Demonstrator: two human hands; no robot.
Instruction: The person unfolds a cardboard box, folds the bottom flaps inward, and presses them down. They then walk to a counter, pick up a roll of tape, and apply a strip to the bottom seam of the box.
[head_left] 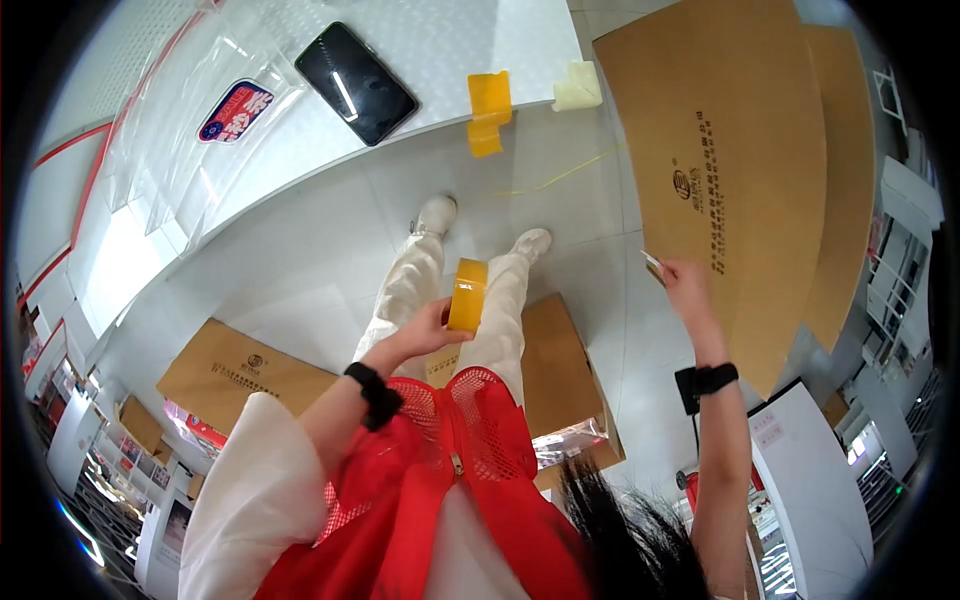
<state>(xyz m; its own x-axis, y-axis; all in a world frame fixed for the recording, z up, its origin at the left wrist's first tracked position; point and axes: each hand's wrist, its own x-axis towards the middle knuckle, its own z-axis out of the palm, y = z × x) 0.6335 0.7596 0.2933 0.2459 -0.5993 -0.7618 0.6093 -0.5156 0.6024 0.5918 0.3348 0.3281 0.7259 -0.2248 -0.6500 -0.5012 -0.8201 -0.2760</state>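
Tape roll [468, 297]: yellow-orange, glossy, bright glint on outer face; in L hand [437, 322], fingers clamped on it, seen over the legs. R hand [688, 287]: fingers pinched on small thin item [654, 268], pale w/ dark part, beside big cardboard [765, 180]. Cardboard has dark round logo + Chinese chars, too small to read. Plastic bag [165, 140] sticker [236, 111]: red/blue, white writing, can't make out.

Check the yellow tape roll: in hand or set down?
In hand: the left hand grips the yellow tape roll, apart from the white table.
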